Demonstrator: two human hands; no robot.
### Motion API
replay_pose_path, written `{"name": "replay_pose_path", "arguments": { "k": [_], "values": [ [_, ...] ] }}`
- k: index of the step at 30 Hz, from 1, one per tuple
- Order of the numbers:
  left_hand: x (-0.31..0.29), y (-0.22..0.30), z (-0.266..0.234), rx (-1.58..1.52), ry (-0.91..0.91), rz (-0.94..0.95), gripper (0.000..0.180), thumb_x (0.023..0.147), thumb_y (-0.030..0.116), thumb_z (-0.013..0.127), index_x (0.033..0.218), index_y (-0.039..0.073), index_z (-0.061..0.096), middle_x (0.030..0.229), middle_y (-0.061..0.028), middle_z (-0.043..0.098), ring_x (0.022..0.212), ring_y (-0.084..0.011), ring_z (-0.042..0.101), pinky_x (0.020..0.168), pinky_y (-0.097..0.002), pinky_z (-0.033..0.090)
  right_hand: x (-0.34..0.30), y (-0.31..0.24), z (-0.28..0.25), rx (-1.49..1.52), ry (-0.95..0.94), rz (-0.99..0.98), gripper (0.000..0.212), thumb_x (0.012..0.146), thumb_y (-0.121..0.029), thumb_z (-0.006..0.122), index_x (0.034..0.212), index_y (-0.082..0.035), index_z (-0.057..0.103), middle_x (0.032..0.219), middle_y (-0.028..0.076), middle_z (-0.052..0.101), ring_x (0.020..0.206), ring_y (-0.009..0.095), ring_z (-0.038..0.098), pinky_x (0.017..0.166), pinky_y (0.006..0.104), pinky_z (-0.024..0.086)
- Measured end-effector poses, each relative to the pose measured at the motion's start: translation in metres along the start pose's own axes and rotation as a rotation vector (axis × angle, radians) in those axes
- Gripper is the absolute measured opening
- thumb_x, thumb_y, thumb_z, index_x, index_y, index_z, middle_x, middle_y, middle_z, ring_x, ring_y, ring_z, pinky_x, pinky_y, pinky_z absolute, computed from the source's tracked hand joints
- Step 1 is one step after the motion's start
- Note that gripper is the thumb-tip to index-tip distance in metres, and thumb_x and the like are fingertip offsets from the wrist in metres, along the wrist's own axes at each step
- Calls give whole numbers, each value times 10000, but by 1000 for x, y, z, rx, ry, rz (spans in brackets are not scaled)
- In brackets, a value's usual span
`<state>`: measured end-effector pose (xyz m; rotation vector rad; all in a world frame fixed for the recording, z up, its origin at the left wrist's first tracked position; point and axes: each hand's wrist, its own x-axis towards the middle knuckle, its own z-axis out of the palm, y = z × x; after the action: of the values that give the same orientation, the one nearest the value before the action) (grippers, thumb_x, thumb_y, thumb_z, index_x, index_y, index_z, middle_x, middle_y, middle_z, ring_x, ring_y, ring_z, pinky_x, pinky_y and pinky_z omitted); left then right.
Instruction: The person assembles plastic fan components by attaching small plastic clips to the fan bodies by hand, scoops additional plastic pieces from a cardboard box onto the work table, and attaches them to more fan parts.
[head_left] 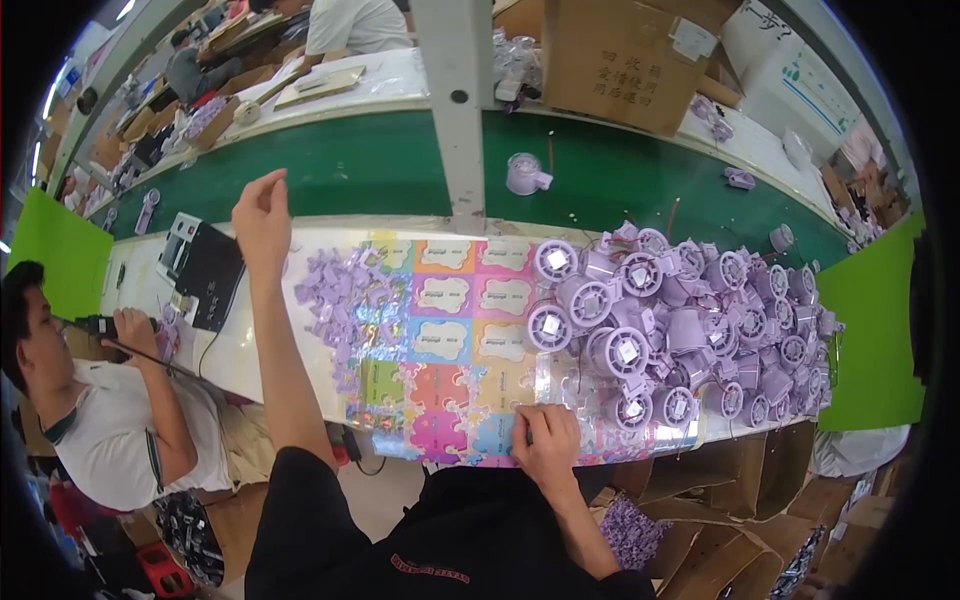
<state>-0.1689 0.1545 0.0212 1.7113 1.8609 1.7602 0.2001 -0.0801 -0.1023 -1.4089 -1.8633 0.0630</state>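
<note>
My left hand [263, 212] is raised at the end of an outstretched arm, over the near edge of the green belt. Its fingers are bent together, and anything between them is hidden. Below and right of it lies a heap of small light-purple plastic parts [335, 300]. My right hand [547, 440] rests at the front edge of the table on a colourful printed sheet [440, 385]. Its fingers are curled in, hiding whatever they may hold. To its right is a big pile of purple round fan housings [690, 310] with thin wires.
One purple housing [525, 173] sits on the green belt [370, 165], beyond a white post [458, 110]. A black-and-white device [205, 270] stands at the left, near a seated co-worker [120, 410]. Cardboard boxes [730, 480] are below the table's right side.
</note>
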Motion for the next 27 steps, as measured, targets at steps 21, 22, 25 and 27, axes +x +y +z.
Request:
{"name": "replay_pose_path", "arguments": {
  "k": [21,22,25,27],
  "values": [
    [-140,-57,-89,484,-544,-168,201,780,48,721,974,75,673,813,-105,584,759,-255,611,705,-361,488,1,0,0,18,-26,-7,160,735,-19,708,876,-68,654,791,67,600,713,259,587,639,375,447],
    [-141,-58,-89,504,-530,-179,178,785,64,722,957,72,674,815,-108,587,759,-265,614,707,-366,488,2,1,-1,21,-23,-9,159,735,-20,709,876,-68,654,790,66,599,709,258,585,639,374,447],
    [-146,-65,-87,524,-495,-195,137,803,87,715,927,59,665,822,-117,596,761,-287,619,710,-381,488,1,3,-1,20,-17,-10,157,736,-21,709,876,-67,654,786,66,597,702,256,581,638,373,446],
    [-153,-73,-86,524,-470,-198,122,815,95,707,915,50,656,828,-122,602,763,-298,622,713,-391,488,2,3,-2,18,-10,-12,157,737,-21,709,877,-66,655,784,67,595,699,256,580,639,372,446]
  ]
}}
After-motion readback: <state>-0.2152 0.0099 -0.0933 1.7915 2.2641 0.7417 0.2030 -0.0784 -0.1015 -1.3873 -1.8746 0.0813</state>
